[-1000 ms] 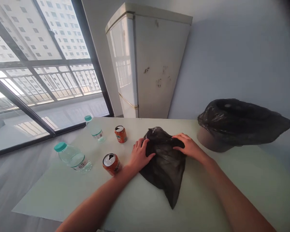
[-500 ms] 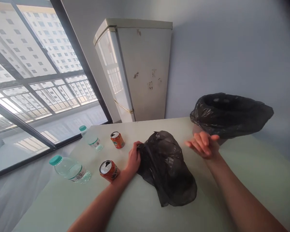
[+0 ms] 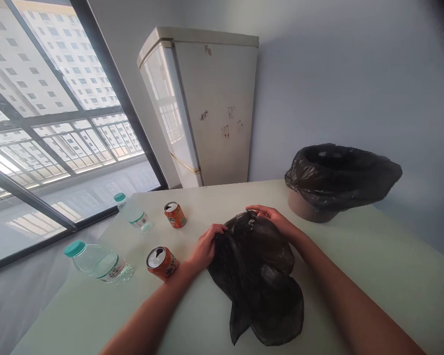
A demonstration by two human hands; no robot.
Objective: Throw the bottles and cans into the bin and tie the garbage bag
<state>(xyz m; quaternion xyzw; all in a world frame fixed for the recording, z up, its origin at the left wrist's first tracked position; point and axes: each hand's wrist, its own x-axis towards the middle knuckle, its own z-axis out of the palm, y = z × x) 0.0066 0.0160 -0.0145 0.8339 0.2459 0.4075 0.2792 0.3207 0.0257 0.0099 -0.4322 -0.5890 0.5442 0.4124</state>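
A loose black plastic bag (image 3: 259, 276) lies crumpled on the pale green table (image 3: 196, 315). My left hand (image 3: 206, 245) grips the bag's upper left edge with curled fingers. At the bag's top edge, my right hand (image 3: 272, 217) has its fingers stretched over the plastic, touching it. Left of my left hand are two orange cans, the near one (image 3: 163, 264) beside my forearm and the far one (image 3: 175, 215) behind it.
Two clear bottles with teal caps (image 3: 101, 264) (image 3: 135, 214) stand at the table's left. A brown bin (image 3: 307, 209) lined with a black bag (image 3: 340, 180) is at the back right. Behind the table is a white fridge (image 3: 222, 98).
My right hand has moved left from above the table onto the bag's top edge. The bag has shifted shape, its lower part spreading downward. The view has turned slightly right.
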